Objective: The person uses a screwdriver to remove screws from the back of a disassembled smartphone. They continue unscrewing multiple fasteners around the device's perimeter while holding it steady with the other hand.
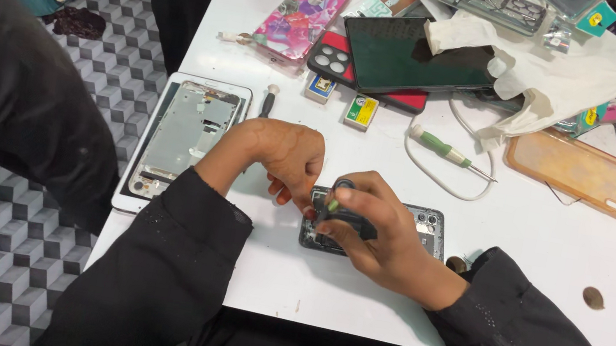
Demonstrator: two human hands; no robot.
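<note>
Opened phone is lying on the white table, long axis running left to right, directly beneath both hands. Right hand is pinching a small screwdriver upright over the phone's left end. Left hand is curling its fingers closed, fingertips bracing that same left edge.

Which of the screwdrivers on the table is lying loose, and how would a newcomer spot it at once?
On the white table, look just left of the orange phone case. The loose screwdriver lies across a loop of white cable; its green-and-white handle and bare metal tip set it apart.
</note>
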